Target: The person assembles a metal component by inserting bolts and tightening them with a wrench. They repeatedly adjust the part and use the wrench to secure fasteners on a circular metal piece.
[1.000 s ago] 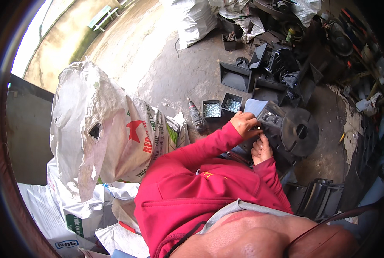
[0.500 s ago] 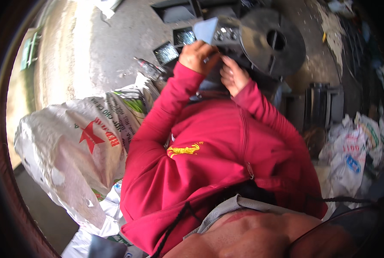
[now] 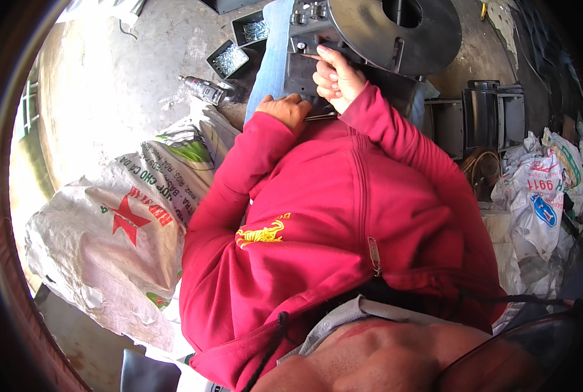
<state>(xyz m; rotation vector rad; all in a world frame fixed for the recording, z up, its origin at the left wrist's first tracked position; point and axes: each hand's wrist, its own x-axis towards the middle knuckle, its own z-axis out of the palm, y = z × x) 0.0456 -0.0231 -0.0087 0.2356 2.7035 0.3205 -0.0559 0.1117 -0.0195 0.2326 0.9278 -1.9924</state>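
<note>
A black plastic housing (image 3: 304,72) with a large round disc (image 3: 370,26) lies in front of my body, over a light blue cloth (image 3: 273,52). My right hand (image 3: 337,78) is over the housing, its fingers curled. Between thumb and forefinger it pinches a thin, pointed brownish piece (image 3: 311,57), whose kind I cannot make out. The tip lies close to a small shiny screw-like fitting (image 3: 300,46). My left hand (image 3: 285,111) is closed at the housing's near left edge, its fingertips hidden. A thin metallic strip or rod (image 3: 321,117) shows beside it.
Two black trays of small metal screws, one nearer (image 3: 228,60) and one farther (image 3: 255,30), stand left of the housing. A power drill (image 3: 203,89) lies below them. White sacks flank me, left (image 3: 108,242) and right (image 3: 533,202). Black plastic parts (image 3: 481,121) stand at right.
My hands have moved apart. The left has dropped toward my body, while the right has risen over the housing. The housing, trays and drill sit farther up and left in view.
</note>
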